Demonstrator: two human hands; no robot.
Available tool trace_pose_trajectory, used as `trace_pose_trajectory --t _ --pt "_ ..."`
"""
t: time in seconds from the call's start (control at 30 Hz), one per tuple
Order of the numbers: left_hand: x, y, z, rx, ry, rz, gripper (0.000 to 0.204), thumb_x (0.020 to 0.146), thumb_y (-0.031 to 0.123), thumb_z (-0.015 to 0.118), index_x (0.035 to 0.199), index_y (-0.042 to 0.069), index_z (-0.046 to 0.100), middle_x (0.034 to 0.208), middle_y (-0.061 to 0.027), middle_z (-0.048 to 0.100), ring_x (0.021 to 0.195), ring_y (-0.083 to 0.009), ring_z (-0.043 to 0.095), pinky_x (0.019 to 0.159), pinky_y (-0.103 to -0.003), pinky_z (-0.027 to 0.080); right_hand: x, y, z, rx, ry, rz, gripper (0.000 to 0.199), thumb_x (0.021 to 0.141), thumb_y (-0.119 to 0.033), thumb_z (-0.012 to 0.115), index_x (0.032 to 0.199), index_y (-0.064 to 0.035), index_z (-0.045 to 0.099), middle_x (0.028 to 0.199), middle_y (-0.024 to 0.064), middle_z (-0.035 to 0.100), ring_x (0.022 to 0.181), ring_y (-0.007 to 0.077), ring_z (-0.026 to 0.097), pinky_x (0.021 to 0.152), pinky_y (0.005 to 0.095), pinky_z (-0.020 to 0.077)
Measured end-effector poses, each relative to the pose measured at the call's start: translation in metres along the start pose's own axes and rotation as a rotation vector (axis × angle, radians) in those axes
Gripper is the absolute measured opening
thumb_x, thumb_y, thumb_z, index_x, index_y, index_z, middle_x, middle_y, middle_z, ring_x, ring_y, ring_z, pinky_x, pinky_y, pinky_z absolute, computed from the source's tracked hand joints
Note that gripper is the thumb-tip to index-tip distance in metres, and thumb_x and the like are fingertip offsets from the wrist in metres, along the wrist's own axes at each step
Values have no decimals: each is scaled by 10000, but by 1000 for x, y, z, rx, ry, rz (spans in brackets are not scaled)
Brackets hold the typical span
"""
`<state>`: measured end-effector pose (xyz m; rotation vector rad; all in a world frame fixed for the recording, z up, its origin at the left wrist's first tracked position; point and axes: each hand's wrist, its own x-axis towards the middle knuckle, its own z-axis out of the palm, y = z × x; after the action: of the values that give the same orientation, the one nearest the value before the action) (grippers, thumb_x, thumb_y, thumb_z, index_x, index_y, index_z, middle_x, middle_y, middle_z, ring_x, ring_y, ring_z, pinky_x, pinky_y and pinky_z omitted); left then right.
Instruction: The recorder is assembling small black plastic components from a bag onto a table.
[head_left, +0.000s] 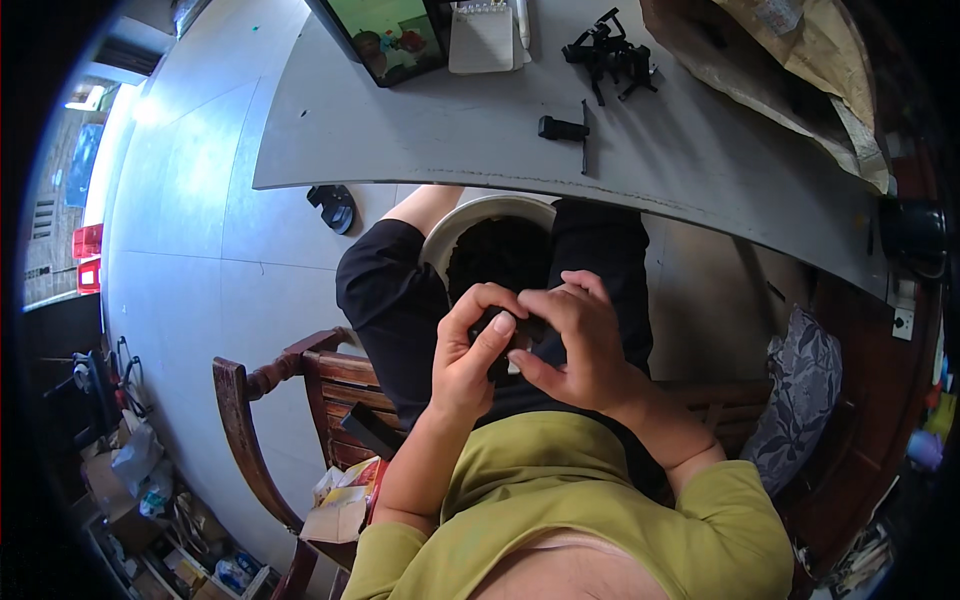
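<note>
Over my lap my two hands meet around a small black part, mostly hidden by the fingers. My left hand is closed around it, with the thumb pressed on its near side. At its right end my right hand has its thumb and index finger bent in, the other fingers curled. Just beyond the hands, between my knees, stands a pale bucket full of dark pieces, too dim to tell apart.
The grey table ahead bears a black clamp-like piece, a tangle of black parts, a notepad, a screen and a brown paper bag. A wooden bench holds a black block and a cushion.
</note>
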<state>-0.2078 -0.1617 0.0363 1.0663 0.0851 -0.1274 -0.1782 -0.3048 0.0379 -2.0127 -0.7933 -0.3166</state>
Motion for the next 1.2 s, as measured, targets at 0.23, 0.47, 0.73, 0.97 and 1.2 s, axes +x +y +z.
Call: trace_pose_trajectory --t 0.23,0.47,0.73,0.97,1.2 --pt "12 21 -13 780 -259 540 332 637 -30 710 957 -13 623 906 -122 606 656 -183 595 567 -232 470 -2 1 -24 1122 -123 708 171 903 -94 493 1012 28 543 720 64 602 573 100 573 523 220 471" --pt "5 18 -1 924 -155 654 325 574 135 803 837 10 658 689 -69 588 553 -179 569 481 -256 443 -4 -7 -14 1176 -186 819 256 923 -300 533 877 -53 487 691 -23 496 535 28 428 479 177 352" --pt "-5 39 -12 821 -616 430 284 563 210 796 760 54 664 701 -34 578 591 -196 586 497 -284 457 -12 5 -36 1148 -1015 488 296 952 -294 460 976 -2 505 572 68 503 468 140 485 480 265 386" --pt "-6 27 -19 826 -652 480 272 577 211 783 768 64 658 717 -25 579 601 -198 584 507 -289 461 -17 -12 -35 678 -920 365 259 922 -224 490 843 15 428 603 221 512 569 414 521 521 420 402" --pt "-2 -1 -32 874 -228 211 294 680 116 739 935 26 624 878 -114 598 843 -261 590 733 -324 471 24 28 -29 -77 -482 78 251 772 -246 657 893 -52 553 886 107 545 799 297 581 642 368 481"
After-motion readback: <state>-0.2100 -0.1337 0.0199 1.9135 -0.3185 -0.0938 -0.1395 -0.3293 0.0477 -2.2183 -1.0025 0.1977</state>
